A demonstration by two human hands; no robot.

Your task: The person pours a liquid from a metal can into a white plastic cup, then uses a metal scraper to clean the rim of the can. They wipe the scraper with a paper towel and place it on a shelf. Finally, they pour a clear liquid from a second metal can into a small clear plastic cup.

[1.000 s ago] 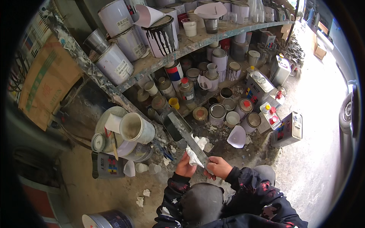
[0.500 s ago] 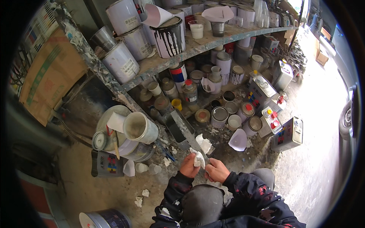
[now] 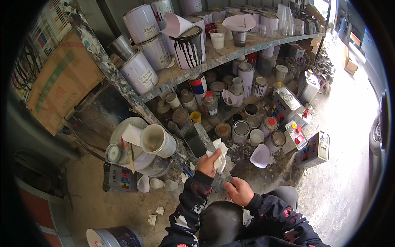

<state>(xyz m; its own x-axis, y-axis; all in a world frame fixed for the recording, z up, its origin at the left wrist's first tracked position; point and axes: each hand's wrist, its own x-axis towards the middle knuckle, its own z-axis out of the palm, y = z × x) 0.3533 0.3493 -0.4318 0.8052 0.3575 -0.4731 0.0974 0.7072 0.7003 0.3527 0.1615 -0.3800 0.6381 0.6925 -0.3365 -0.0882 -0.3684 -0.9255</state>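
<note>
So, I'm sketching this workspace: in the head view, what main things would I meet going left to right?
Cardboard, open white tub, left hand, right hand, rightmost rectangular can, wheel.

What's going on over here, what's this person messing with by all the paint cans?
The left hand holds crumpled white paper against a long flat strip, partway along it. The right hand grips the strip's near end. Its far end lies by an open rectangular tin; I can't tell whether they touch. Beyond stands a shelf loaded with paint cans, and more containers crowd the floor around it.
</note>
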